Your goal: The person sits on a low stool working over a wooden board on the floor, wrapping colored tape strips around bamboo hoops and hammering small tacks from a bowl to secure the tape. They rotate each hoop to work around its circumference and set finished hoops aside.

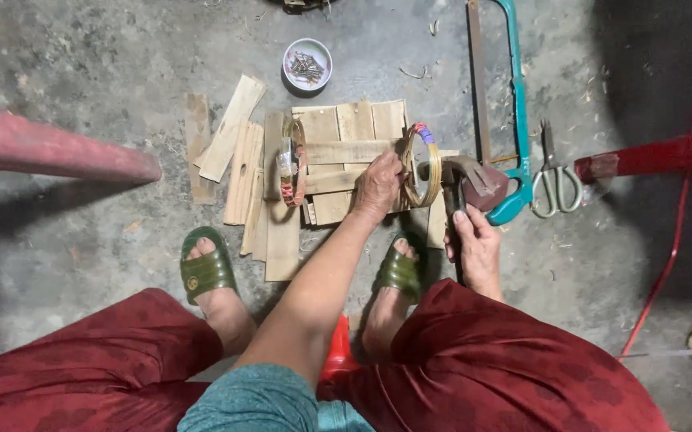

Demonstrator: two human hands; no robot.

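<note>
The left hand point(378, 186) presses down on a wooden panel point(344, 160) on the floor point(82, 56), fingers curled around a bamboo ring point(424, 164) at its 3 o'clock edge. The right hand point(474, 244) is closed around a hammer point(462, 180) (head beside the ring). A bowl of nails point(308, 64) sits at 12 o'clock.

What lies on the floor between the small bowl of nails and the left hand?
In the head view, flat wooden slats lie between the bowl of nails and the left hand, which rests on them.

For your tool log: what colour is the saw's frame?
Teal, on the hacksaw; head view.
</note>
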